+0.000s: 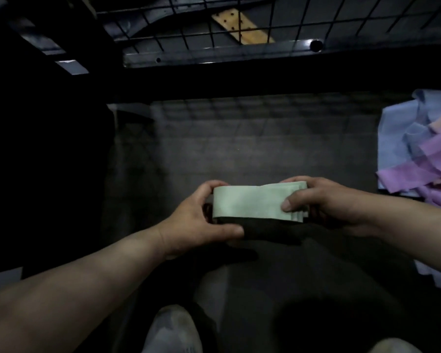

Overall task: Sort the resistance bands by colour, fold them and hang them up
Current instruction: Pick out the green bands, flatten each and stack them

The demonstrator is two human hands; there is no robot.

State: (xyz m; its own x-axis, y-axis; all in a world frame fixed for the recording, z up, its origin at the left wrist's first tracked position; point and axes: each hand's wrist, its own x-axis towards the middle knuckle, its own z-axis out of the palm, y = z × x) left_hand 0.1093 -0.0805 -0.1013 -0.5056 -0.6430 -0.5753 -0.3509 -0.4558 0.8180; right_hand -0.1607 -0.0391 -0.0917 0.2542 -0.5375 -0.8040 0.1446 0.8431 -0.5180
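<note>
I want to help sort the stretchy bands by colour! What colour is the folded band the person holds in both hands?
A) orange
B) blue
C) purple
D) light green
D: the folded band gripped between the left hand and the right hand is pale green, while the purple and blue bands lie in a loose pile off to the right.

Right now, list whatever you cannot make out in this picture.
Head view:
- The pile of blue and purple bands: cut off by the right edge, so its count is unknown.
- The green band, folded: its ends are covered by the left hand and right hand; the number of layers is unclear.
- The dark strip under the green band: too dim to identify.
</note>
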